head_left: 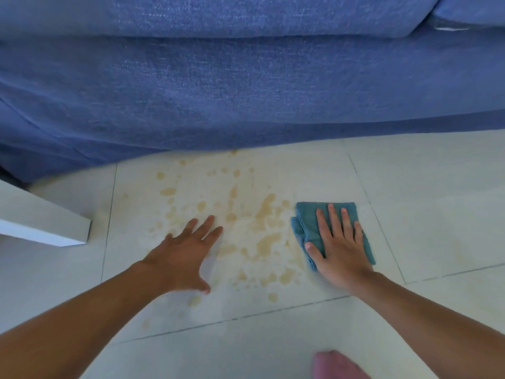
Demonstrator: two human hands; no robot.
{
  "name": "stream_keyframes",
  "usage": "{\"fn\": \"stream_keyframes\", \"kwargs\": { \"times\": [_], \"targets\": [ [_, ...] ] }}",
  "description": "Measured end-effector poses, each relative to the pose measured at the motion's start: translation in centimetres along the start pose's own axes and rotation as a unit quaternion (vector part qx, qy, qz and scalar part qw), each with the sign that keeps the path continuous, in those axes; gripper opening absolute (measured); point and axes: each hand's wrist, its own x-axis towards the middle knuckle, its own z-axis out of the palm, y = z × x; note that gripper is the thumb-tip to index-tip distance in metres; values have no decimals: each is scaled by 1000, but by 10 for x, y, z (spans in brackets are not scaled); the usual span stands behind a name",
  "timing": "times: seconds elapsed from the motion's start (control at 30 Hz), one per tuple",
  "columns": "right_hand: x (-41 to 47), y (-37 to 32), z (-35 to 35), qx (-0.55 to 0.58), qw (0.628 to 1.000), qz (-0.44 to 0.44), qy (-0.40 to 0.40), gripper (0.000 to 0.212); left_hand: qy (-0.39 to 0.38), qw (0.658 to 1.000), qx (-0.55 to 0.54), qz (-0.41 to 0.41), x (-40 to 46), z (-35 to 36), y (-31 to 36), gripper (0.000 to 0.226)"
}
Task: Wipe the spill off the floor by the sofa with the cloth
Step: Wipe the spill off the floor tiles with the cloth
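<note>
Keep the right hand (338, 250) flat, fingers spread, palm pressing the folded teal cloth (308, 225) onto the tiled floor (437, 214) at the right edge of the tan spill (232, 228). Sweep leftward in overlapping strokes with steady weight (light pressure would likely only smear). Leave the left hand (183, 253) splayed and empty, seemingly planted as a brace at the spill's left margin; shift it clear before the cloth arrives. Refold to a dry face once soaked. Finish with the far droplets, just beside the hem of the blue sofa (246, 91), wiping away from the fabric.
</note>
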Motion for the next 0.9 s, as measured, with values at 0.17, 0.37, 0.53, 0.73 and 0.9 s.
{"fn": "stream_keyframes", "kwargs": {
  "times": [0.17,0.37,0.53,0.73,0.9],
  "targets": [
    [-55,16,12,-55,981,-183,-15,79,-2,1000,-3,-6,-5,3,-2,136],
    [0,-13,5,-19,999,-15,21,81,-7,1000,-2,-14,-2,1,-3,138],
    [-54,-13,8,-57,969,-235,-47,76,-6,1000,-18,-12,-3,0,-2,138],
    [4,-14,-1,-45,997,-65,14,77,-7,1000,-3,-10,-2,1,-3,139],
    [-35,-56,9,-30,970,-235,-47,71,-4,1000,2,-9,0,3,-5,139]
  ]
}}
